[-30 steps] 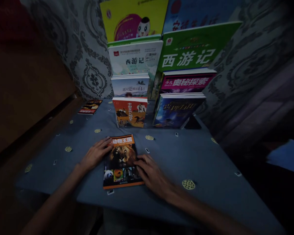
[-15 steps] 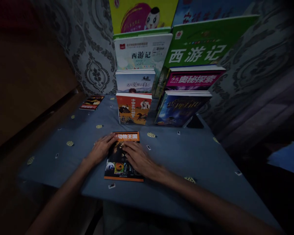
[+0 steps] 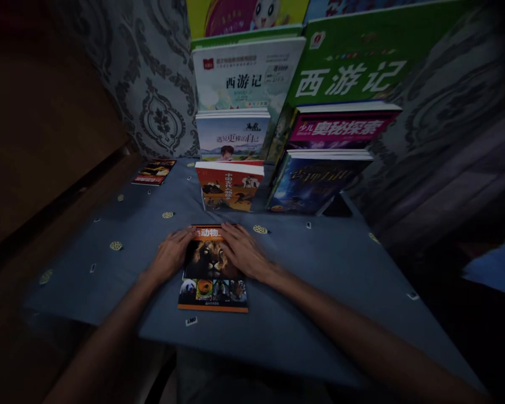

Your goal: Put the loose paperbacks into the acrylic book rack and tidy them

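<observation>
A book [image 3: 212, 290] with a lion's face, small animal pictures and an orange title band lies closed and flat on the table, near its front edge. My left hand [image 3: 174, 251] rests on the book's upper left edge, its fingertips at the corner. Across the upper right part of the cover lies my right hand [image 3: 244, 252], fingers stretched out and hiding part of the title. Both hands lie flat without gripping anything. Just behind the book stands an orange-red book [image 3: 230, 188] with figures and a horse.
The table [image 3: 311, 286] has a blue-grey patterned cloth. Several books stand in tiered rows at the back, among them a dark blue book [image 3: 317, 182] and a large green book [image 3: 362, 62]. Another book [image 3: 154, 172] lies flat at the back left, near a wooden panel [image 3: 46, 129].
My right hand has slid up and right over the cover, uncovering the lion's face and the lower pictures. My left hand has shifted slightly left. The view has tilted a little downward.
</observation>
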Demonstrator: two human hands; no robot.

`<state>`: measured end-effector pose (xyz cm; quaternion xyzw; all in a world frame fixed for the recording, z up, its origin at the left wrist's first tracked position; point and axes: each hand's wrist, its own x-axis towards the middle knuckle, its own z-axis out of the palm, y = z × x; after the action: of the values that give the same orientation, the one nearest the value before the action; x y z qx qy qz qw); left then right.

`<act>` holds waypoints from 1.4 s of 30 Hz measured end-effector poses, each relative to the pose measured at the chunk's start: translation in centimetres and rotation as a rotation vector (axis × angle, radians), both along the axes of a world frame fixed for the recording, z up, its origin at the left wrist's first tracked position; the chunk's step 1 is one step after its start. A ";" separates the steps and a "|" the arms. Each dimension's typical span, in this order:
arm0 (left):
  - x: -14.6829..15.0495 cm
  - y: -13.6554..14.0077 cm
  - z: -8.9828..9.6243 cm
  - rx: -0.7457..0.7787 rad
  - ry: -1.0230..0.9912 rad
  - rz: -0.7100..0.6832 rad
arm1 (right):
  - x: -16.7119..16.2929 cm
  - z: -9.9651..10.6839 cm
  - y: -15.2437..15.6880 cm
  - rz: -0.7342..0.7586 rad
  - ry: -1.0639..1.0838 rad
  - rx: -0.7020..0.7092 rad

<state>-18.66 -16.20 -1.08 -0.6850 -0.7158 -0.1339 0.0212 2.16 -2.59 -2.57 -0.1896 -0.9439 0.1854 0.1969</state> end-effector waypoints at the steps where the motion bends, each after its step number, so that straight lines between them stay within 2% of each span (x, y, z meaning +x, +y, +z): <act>1: 0.0 0.0 0.0 -0.001 -0.007 0.001 | 0.6 -0.1 0.3 -0.020 0.012 -0.004; 5: -0.1 -0.1 0.1 0.003 -0.038 -0.020 | 1.8 -0.2 0.7 -0.050 0.021 -0.017; 12: -0.3 0.2 0.0 0.056 -0.155 -0.025 | 1.7 -0.1 0.8 -0.053 0.080 -0.022; 15: 0.2 0.7 0.6 0.038 -0.195 0.000 | 2.0 0.3 0.7 -0.072 0.130 -0.030; 18: 1.5 1.6 1.8 -0.031 -0.130 0.018 | 2.6 0.8 0.4 -0.094 0.212 -0.104; 23: 5.6 2.1 3.8 -0.132 0.132 0.113 | 3.5 1.1 0.1 -0.078 0.317 -0.306; 26: 8.5 1.3 3.8 -0.125 0.206 0.125 | 3.8 1.2 0.0 -0.087 0.343 -0.383; 30: 11.3 0.2 3.1 -0.101 0.206 0.129 | 3.8 1.3 0.0 -0.061 0.377 -0.490; 35: 12.9 0.3 2.8 -0.152 0.241 0.188 | 3.8 1.4 -0.2 -0.037 0.388 -0.503; 42: 13.4 0.4 3.5 -0.163 0.234 0.179 | 3.8 1.6 -0.3 -0.052 0.357 -0.454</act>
<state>-5.23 -15.81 2.40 -0.6287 -0.7752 0.0077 0.0606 5.97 -2.92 -0.98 -0.2175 -0.8235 0.4171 0.3172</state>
